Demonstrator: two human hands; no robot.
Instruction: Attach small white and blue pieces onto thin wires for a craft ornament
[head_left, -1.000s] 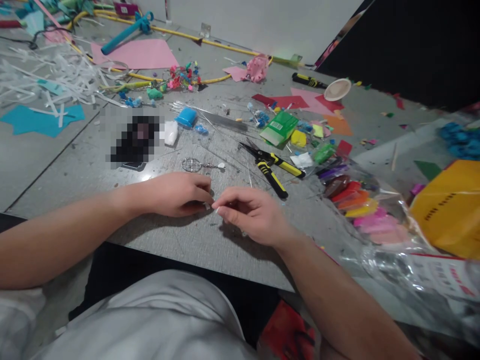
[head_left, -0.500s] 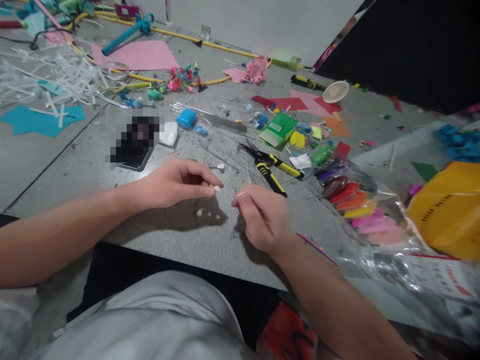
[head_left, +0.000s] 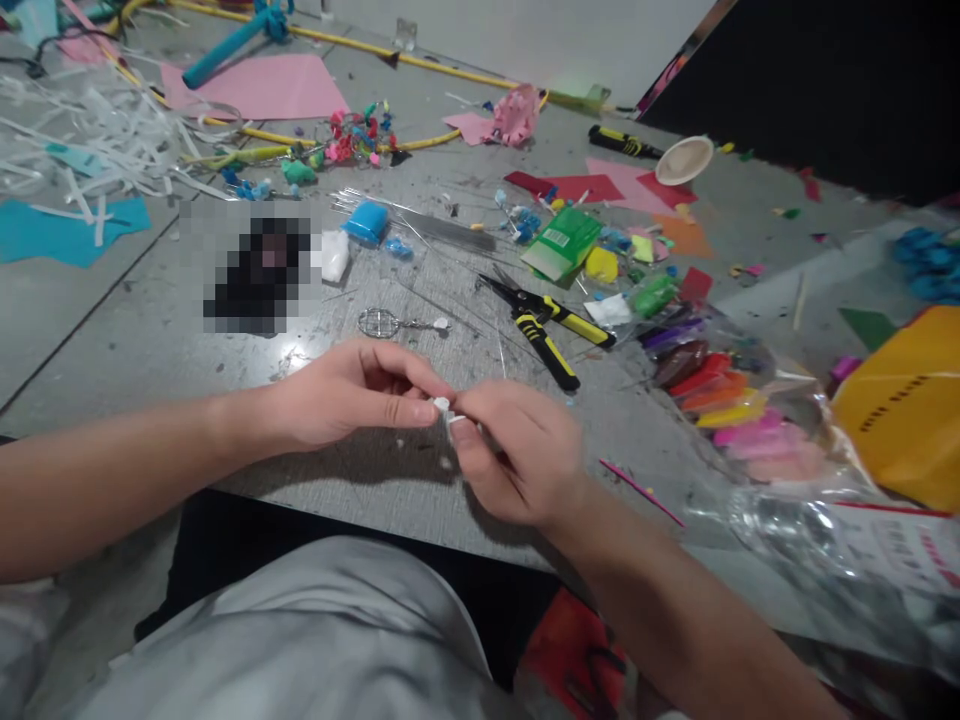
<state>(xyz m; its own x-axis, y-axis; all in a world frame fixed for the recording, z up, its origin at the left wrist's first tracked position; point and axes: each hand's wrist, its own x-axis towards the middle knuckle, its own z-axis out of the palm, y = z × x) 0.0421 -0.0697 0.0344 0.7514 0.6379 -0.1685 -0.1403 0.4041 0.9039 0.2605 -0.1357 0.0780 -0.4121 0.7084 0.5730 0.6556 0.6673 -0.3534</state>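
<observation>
My left hand [head_left: 360,395] pinches a small white lump of modelling clay [head_left: 442,404] between thumb and forefinger. My right hand [head_left: 517,450] meets it there, its thumb and forefinger closed at the lump's right side. Both hands are just above the grey table, fingertips nearly touching. Beyond them lies a small wire piece [head_left: 379,322] with an oval loop and a white blob at its right end. Black and yellow pliers [head_left: 551,330] rest with handles apart, past my right hand. A white packet [head_left: 335,257] and a blue clay packet [head_left: 367,223] lie farther back.
Several coloured clay packets [head_left: 720,400] lie to the right, beside a yellow pouch [head_left: 900,405] and a clear plastic bottle [head_left: 787,525]. A blurred-out phone [head_left: 259,275] is at left. Paper strips [head_left: 112,135] and a yellow cable [head_left: 450,70] stretch across the back.
My right hand has moved left, bringing its fingertips to the white clay in my left hand. The wire piece shows more fully now. The view has shifted slightly.
</observation>
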